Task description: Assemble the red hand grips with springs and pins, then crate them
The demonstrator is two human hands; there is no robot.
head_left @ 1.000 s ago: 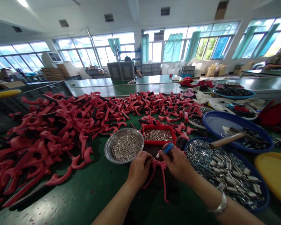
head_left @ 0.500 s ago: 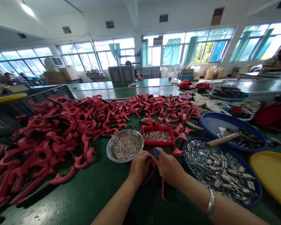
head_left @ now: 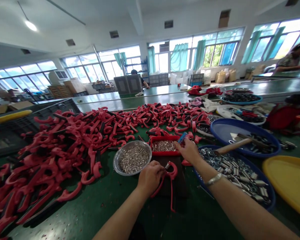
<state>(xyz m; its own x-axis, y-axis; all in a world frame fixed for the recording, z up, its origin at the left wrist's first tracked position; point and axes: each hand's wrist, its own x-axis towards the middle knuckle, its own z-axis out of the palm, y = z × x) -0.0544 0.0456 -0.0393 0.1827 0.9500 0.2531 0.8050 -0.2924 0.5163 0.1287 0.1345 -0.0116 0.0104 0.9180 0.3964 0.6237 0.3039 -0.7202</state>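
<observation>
Our left hand (head_left: 151, 175) pinches a clamp (head_left: 174, 171), spring (head_left: 167, 165) seemingly in; our right hand (head_left: 189, 150), holding a blue piece (head_left: 182, 137), meets the tray (head_left: 165, 153) ahead; pinning looks unfinished.

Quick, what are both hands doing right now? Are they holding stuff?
Left hand: closed, holding the pink tool.
Right hand: at the red tray; whether it's open or pinching a part can't be told.

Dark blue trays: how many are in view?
2: the near tray, partly behind the right arm, holding metal parts; the far tray beyond it, with a hammer across its edge.
</observation>
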